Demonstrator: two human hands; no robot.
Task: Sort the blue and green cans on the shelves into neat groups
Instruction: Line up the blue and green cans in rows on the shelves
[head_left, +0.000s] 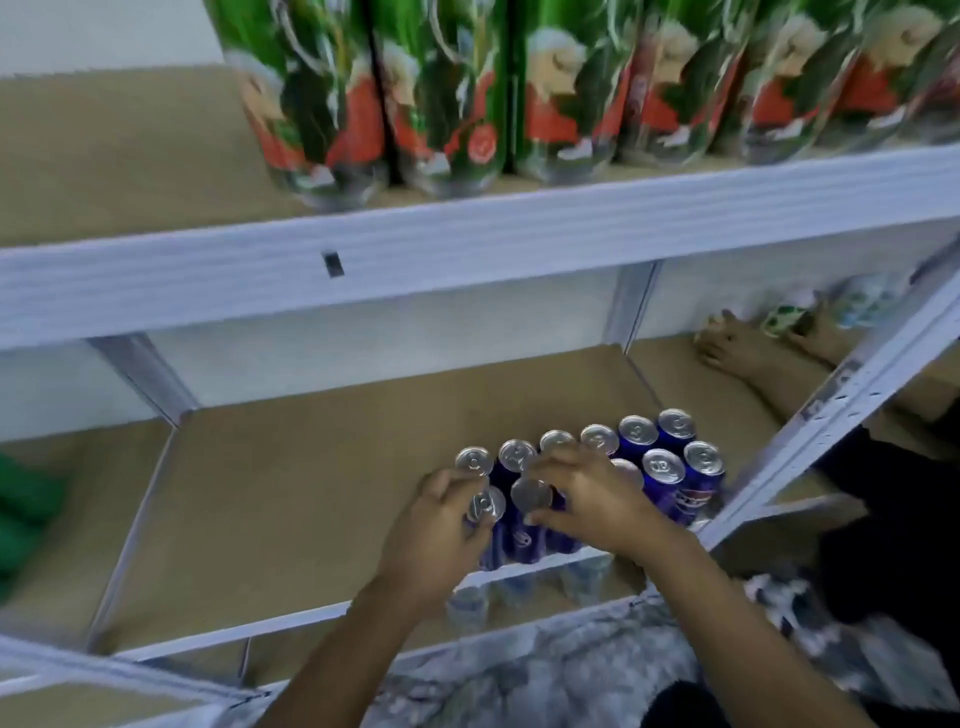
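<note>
Blue cans (664, 480) — silver-topped, upright, touching in two close rows

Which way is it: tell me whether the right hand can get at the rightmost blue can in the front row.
Probably yes. The right hand is already over the blue cans, and the rightmost front can stands beside it with its top uncovered. Only the slanted shelf post runs close on its right.

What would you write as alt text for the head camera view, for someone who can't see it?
Two hands work at a cluster of blue cans at the front of a lower shelf: the left hand holds one can by its top and the right hand reaches over the neighbouring cans. Green cans line the shelf above. Another person's hands show at far right.
</note>
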